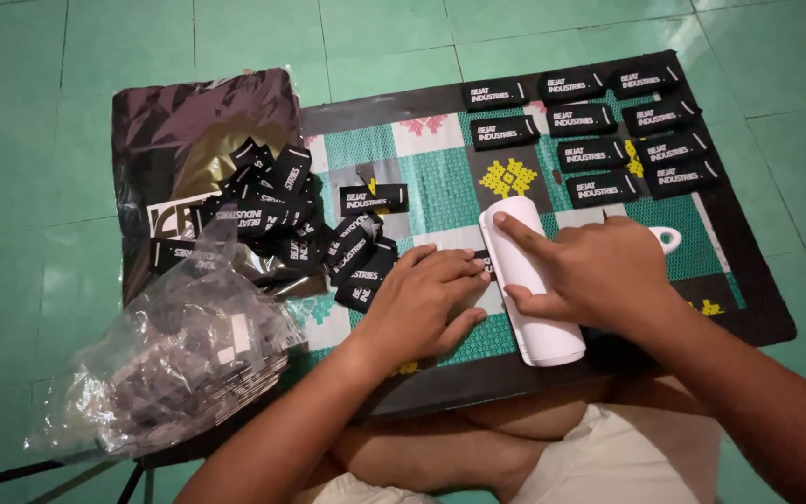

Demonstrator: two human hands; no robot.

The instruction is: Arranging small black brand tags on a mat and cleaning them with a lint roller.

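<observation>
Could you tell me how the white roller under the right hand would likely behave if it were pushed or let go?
The white roller is a cylinder lying on its side, so it would probably roll sideways across the patterned board if released. The right hand pins it now, with the left hand flat beside it. Its thin handle suggests it is light.

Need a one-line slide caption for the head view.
Left hand pressed flat on patterned board, right hand on white lint roller; black labels in rows, loose pile beside.
</observation>
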